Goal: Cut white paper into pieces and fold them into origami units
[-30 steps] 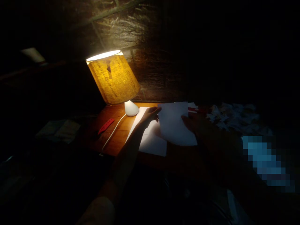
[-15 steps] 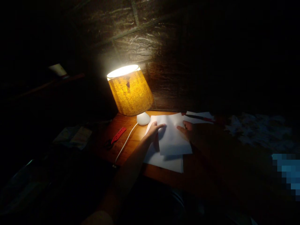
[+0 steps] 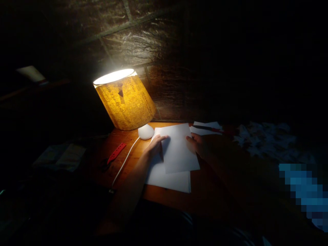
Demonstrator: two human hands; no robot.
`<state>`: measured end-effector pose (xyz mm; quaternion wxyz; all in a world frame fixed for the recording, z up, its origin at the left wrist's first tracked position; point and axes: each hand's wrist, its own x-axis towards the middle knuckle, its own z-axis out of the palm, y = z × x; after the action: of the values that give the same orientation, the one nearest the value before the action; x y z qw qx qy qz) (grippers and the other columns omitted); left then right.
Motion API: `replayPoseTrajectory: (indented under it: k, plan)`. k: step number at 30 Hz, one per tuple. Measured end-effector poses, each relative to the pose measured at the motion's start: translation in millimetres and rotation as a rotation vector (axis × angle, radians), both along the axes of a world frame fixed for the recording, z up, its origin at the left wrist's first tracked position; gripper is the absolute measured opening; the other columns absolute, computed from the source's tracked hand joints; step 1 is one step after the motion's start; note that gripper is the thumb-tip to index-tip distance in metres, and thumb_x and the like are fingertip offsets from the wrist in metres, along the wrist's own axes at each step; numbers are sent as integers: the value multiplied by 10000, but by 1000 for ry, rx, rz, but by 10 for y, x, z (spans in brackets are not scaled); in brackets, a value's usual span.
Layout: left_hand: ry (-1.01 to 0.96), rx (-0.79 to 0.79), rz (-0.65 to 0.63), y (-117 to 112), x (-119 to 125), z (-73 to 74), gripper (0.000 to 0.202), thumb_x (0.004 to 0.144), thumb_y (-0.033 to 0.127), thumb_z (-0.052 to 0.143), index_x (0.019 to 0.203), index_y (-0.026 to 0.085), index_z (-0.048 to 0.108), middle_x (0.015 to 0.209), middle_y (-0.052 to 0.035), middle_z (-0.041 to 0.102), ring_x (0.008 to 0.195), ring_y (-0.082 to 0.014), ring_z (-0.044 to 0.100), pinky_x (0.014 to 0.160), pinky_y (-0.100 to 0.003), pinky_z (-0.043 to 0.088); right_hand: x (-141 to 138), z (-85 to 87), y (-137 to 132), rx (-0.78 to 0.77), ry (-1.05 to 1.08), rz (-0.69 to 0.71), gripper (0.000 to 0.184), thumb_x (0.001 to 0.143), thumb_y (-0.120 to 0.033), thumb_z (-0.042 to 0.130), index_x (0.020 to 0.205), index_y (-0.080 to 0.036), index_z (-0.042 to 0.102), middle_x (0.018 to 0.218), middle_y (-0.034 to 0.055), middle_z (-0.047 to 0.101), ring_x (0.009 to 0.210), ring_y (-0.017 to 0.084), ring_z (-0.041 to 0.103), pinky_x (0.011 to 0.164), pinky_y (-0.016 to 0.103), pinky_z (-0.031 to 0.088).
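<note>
A white sheet of paper (image 3: 179,153) is held up between my two hands, slightly above a stack of white paper (image 3: 166,181) on the wooden table (image 3: 156,195). My left hand (image 3: 155,143) is closed on the sheet's left edge, thumb on top. On the opposite edge, my right hand (image 3: 196,141) pinches it with the thumb in front; its other fingers are mostly behind the paper and in shadow. The sheet looks flat and blank.
A lit table lamp (image 3: 125,100) stands behind my left hand, its white cord (image 3: 125,162) running to the front edge. A red-handled tool (image 3: 116,152) lies left of it. More paper (image 3: 205,131) with a dark, thin object across it lies right. Crumpled white pieces (image 3: 266,138) are farther right.
The view has turned right, so everything sits farther left. The sheet in my hands, wavy before, now looks flatter. Both hands keep their grip.
</note>
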<state>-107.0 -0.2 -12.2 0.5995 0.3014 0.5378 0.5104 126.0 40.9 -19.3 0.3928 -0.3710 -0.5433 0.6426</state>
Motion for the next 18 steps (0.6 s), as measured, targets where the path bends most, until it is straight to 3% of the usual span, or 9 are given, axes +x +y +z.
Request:
replayPoseTrajectory:
  k: [8, 12, 18]
  plan:
    - [56, 55, -64, -55, 131, 95, 169, 763, 224, 872, 887, 156, 781, 815, -72, 796, 813, -212, 767, 686, -259, 562, -37, -69, -18, 94, -46, -159, 315, 753, -553, 619, 720, -269, 487, 607, -57, 442, 560, 143, 431, 521, 282, 323]
    - [68, 54, -39, -57, 151, 98, 178, 750, 236, 875, 895, 170, 795, 820, -65, 804, 707, -182, 727, 639, -256, 548, -51, -92, -8, 147, -84, -150, 288, 761, -537, 604, 730, -273, 494, 613, -53, 444, 573, 148, 418, 527, 285, 320]
    - [91, 71, -15, -33, 130, 42, 192, 737, 243, 871, 901, 173, 798, 834, -69, 805, 747, -196, 736, 648, -258, 549, -25, -105, 31, 122, -29, -117, 265, 781, -497, 624, 749, -269, 493, 629, -48, 468, 593, 156, 447, 543, 281, 344]
